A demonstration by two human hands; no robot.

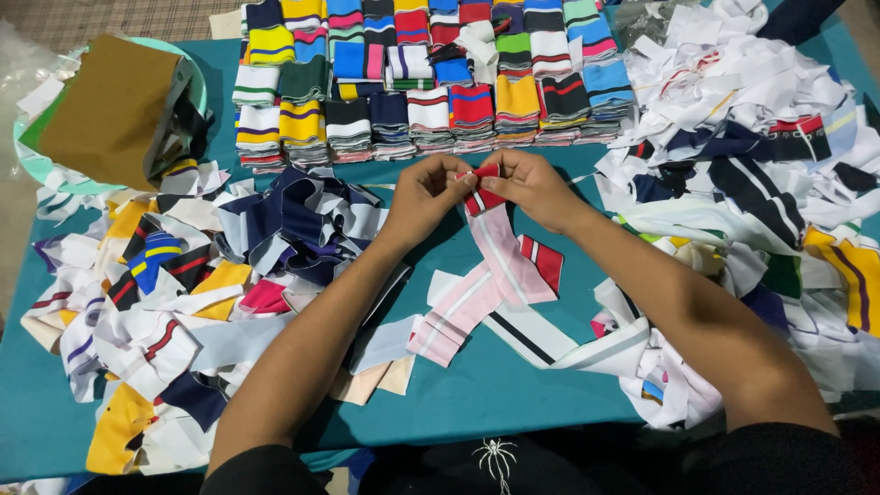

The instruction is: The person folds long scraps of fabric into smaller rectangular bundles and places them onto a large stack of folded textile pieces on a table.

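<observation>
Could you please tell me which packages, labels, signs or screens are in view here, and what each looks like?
Clear plastic bag: top edge, right of centre, behind the folded stacks; crumpled, see-through.
Clear plastic wrap: far left edge; crumpled, whitish.
No labels, signs or screens show.

packages: crumpled clear plastic bag, top edge right of centre, behind the stacked bands | second clear plastic wrap, far left edge | labels: none seen | signs: none | screens: none
</observation>
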